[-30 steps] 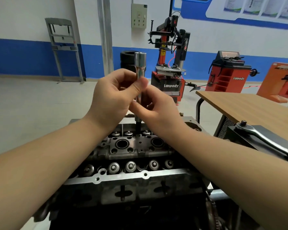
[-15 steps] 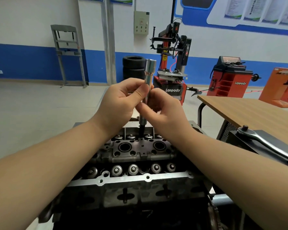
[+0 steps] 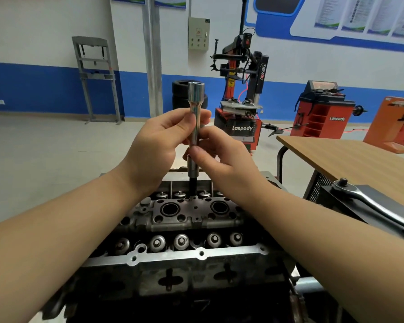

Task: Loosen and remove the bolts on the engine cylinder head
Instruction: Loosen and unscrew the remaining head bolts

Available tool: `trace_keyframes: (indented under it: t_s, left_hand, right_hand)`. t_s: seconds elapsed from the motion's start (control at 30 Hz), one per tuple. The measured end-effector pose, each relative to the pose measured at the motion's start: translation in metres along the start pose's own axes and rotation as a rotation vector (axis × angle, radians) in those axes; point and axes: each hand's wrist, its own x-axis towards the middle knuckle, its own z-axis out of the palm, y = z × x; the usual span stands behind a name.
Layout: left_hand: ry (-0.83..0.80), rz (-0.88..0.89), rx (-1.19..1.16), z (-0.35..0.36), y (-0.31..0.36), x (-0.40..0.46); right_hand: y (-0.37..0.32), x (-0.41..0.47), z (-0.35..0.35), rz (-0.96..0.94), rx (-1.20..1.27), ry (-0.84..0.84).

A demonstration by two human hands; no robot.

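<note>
Gripping the long chrome extension (image 3: 194, 127) between both hands, you pinched its shaft with your left hand (image 3: 156, 145) high and your right hand (image 3: 222, 155) just below. It stood upright, its dark lower end down in a bolt hole of the grey cylinder head (image 3: 184, 220) beneath your hands. Smooth and stiff, it probably slipped easily; the narrow middle looked the best hold.

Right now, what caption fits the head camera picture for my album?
Both hands, left and right, hold an upright socket extension over the cylinder head.
</note>
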Motion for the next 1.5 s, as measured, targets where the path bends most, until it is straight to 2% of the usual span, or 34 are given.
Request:
trace_keyframes:
  t_s: [0.17, 0.3, 0.47, 0.67, 0.87, 0.97, 1.07, 1.17, 1.33, 1.5]
  left_hand:
    - [0.061, 0.119, 0.114, 0.002, 0.003, -0.003]
    - [0.034, 0.062, 0.015, 0.001, 0.004, -0.003]
    - [0.024, 0.053, -0.002, 0.001, 0.003, -0.004]
    - [0.129, 0.134, 0.054, 0.004, 0.005, -0.004]
    - [0.008, 0.028, -0.04, 0.004, 0.003, -0.003]
    - [0.07, 0.079, 0.007, 0.007, 0.004, -0.004]
    - [0.171, 0.119, 0.135, 0.012, 0.005, -0.004]
    - [0.233, 0.107, 0.154, 0.015, 0.004, -0.005]
    - [0.083, 0.038, -0.04, 0.01, 0.004, -0.004]
    - [0.039, 0.039, -0.055, 0.009, 0.004, -0.006]
  right_hand:
    - [0.0, -0.003, 0.0, -0.016, -0.106, 0.026]
    - [0.001, -0.004, 0.002, -0.04, -0.085, 0.015]
    - [-0.001, -0.005, -0.001, 0.073, 0.072, -0.031]
    - [0.002, -0.005, -0.001, 0.063, -0.057, 0.002]
    - [0.002, -0.004, -0.003, 0.058, 0.018, -0.118]
    - [0.002, -0.003, -0.002, 0.097, 0.074, -0.107]
    - [0.004, -0.003, 0.0, 0.026, -0.076, -0.045]
    - [0.006, -0.003, 0.002, 0.002, -0.198, 0.036]
    - [0.004, -0.004, 0.0, -0.009, -0.172, -0.061]
    - [0.001, -0.003, 0.001, 0.029, -0.153, -0.023]
